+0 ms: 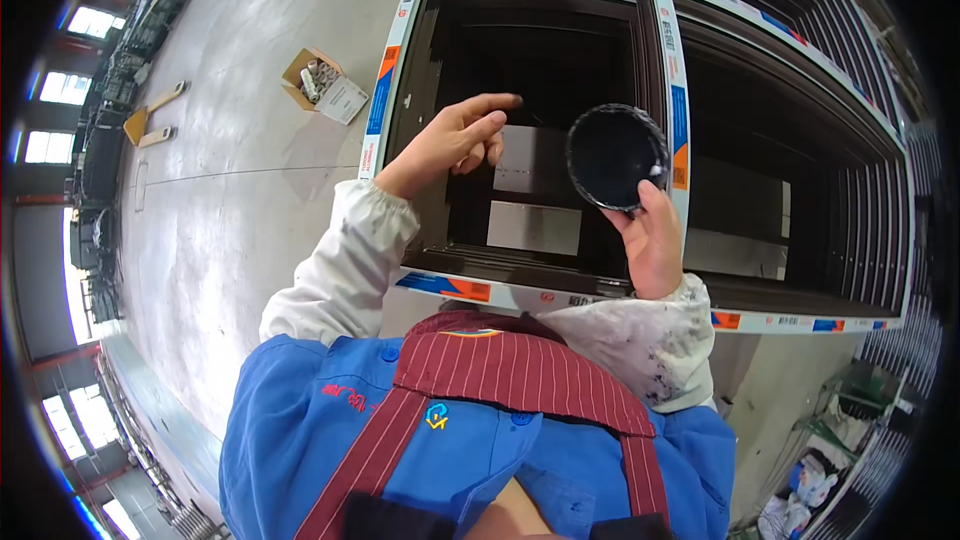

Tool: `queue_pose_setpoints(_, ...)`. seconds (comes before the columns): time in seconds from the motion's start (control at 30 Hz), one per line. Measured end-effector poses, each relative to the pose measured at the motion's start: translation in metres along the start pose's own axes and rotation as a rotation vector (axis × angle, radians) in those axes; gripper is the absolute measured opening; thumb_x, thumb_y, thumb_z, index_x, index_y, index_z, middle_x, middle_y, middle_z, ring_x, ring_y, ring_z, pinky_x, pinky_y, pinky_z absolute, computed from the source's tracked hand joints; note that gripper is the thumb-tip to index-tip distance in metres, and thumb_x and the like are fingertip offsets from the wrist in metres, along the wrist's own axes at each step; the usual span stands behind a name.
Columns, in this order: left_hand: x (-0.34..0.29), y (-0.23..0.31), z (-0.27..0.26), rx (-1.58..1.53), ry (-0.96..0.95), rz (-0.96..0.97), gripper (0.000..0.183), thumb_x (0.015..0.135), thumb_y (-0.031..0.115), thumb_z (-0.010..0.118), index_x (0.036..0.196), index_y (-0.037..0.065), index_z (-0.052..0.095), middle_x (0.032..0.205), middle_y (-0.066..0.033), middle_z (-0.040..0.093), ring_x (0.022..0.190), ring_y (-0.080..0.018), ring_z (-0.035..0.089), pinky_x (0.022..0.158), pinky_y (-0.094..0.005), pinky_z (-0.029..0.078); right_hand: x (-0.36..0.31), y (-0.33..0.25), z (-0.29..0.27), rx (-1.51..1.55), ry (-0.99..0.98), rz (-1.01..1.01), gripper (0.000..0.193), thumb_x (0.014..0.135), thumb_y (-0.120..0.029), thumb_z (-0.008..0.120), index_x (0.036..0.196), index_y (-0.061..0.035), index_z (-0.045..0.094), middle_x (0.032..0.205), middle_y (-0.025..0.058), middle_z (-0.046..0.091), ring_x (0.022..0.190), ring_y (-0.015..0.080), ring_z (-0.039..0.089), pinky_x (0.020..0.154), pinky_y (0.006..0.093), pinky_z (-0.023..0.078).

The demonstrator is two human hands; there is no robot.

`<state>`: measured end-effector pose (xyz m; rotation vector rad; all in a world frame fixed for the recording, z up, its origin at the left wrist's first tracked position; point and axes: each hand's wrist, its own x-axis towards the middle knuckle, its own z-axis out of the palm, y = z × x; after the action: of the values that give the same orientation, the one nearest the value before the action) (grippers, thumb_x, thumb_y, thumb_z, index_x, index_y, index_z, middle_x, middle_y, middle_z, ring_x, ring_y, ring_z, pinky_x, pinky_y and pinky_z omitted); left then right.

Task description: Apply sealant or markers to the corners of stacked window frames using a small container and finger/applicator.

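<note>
My right hand [648,240] grips a round black tub [615,158] by its near right side, thumb over the rim. The inside looks black, and its rim is rough and smeared. A small white spot shows beside the thumb. To the left, my left hand [455,145] hovers over the frame opening with the index finger stretched out and its tip black. The other fingers curl loosely, and I see nothing held in them. Beneath both hands lies a dark brown window frame [648,50], its edges covered with white, blue and orange protective film.
More dark frames [800,60] are stacked at the right and far side. On the grey floor at left stand an open cardboard box [325,85] with rolls inside and a yellow pallet jack [150,125]. A shelf rack [850,420] with bags stands at lower right.
</note>
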<state>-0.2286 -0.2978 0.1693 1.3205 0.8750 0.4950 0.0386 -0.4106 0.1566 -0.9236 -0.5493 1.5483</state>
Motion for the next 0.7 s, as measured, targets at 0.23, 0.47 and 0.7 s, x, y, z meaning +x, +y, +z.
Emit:
queue_pose_setpoints(0.23, 0.118, -0.052, -0.051, 0.213, 0.423, -0.159, 0.087, 0.091, 0.017, 0.053, 0.146, 0.014, -0.014, 0.081, -0.0078, 0.063, 0.052, -0.0108, 0.053, 0.044, -0.0219, 0.039, 0.016, -0.031, -0.04, -0.011, 0.171, -0.201, 0.046, 0.093, -0.025, 0.046, 0.131, 0.0, 0.041, 0.129, 0.0116, 0.051, 0.116, 0.0216, 0.051, 0.096, 0.0373, 0.043)
queue_pose_setpoints(0.47, 0.226, -0.101, -0.131, 0.064, 0.713, -0.31, 0.1, 0.088, 0.007, 0.049, 0.133, 0.022, -0.039, 0.092, -0.0169, 0.066, 0.06, -0.0191, 0.062, 0.048, -0.0264, 0.049, 0.022, -0.043, -0.094, 0.087, 0.399, -0.339, 0.05, 0.093, -0.032, 0.045, 0.133, -0.0016, 0.039, 0.131, 0.013, 0.048, 0.12, 0.0245, 0.048, 0.102, 0.0416, 0.041)
queue_pose_setpoints(0.7, 0.273, -0.123, -0.163, -0.011, 0.853, -0.154, 0.101, 0.083, 0.001, 0.049, 0.138, 0.027, -0.032, 0.078, -0.0157, 0.065, 0.052, -0.0194, 0.061, 0.045, -0.0284, 0.05, 0.018, -0.047, -0.118, 0.113, 0.465, -0.369, 0.053, 0.091, -0.032, 0.052, 0.132, -0.0013, 0.04, 0.13, 0.0146, 0.048, 0.119, 0.0265, 0.047, 0.106, 0.0454, 0.037)
